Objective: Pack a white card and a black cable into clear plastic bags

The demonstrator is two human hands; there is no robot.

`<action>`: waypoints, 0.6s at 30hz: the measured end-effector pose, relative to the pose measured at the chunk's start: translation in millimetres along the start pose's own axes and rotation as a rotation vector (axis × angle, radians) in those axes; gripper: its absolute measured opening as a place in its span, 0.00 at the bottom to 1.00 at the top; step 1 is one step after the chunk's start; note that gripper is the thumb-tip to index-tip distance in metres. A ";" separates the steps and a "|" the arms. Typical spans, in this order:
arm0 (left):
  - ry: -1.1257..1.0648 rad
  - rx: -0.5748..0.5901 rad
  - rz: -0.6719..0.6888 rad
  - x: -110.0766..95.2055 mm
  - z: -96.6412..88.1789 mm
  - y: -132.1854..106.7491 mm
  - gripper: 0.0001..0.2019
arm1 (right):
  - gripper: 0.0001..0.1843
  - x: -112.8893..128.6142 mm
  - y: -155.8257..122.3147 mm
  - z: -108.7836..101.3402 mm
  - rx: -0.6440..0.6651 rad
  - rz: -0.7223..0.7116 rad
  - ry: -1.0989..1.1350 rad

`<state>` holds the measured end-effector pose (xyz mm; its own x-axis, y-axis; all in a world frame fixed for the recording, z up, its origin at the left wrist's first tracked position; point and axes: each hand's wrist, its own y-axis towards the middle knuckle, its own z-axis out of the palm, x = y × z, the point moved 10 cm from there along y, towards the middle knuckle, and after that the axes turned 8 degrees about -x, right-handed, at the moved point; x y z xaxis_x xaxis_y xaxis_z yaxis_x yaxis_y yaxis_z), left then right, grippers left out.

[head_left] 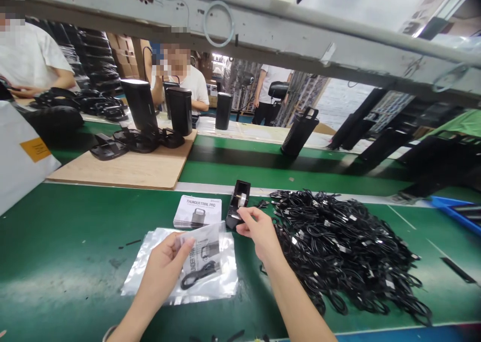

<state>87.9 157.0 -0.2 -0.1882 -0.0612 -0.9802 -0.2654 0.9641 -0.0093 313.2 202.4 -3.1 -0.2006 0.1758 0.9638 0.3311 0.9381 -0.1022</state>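
Observation:
My left hand (167,259) grips a clear plastic bag (221,231) with its thumb on top. Inside the bag show a Thunder Trail Pro booklet (206,252) and a coiled black cable (199,276). Under it lies a stack of clear plastic bags (145,262). My right hand (259,229) is at the near end of a black tape dispenser (233,207), thumb and forefinger pinched at the tape, whose end is hard to see. Just left of the dispenser sits a pile of booklets (198,212).
A big heap of black cables (345,252) covers the right of the green table (75,247). Behind are a wooden board (150,174) with black parts and several black speakers (299,131). A white bag (22,156) stands left, a blue tray (456,214) right. Co-workers sit opposite; a metal beam (263,34) crosses above.

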 end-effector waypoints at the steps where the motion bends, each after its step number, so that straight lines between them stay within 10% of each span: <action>1: 0.001 0.001 -0.003 1.4 -0.2 0.3 0.14 | 0.17 -0.5 -4.5 1.0 -0.002 0.006 0.027; 12: 0.021 0.092 -0.026 12.1 5.0 1.7 0.14 | 0.12 -2.0 -40.5 -12.6 -0.126 -0.269 -0.386; 18: 0.083 0.049 0.025 -1.9 4.9 -8.1 0.13 | 0.17 -3.7 -80.0 39.6 0.323 0.024 0.087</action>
<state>95.0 150.5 0.8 -0.2724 -0.0566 -0.9605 -0.2133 0.9770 0.0029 250.9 138.5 -8.3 -0.1122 0.1861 0.9761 0.0230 0.9825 -0.1846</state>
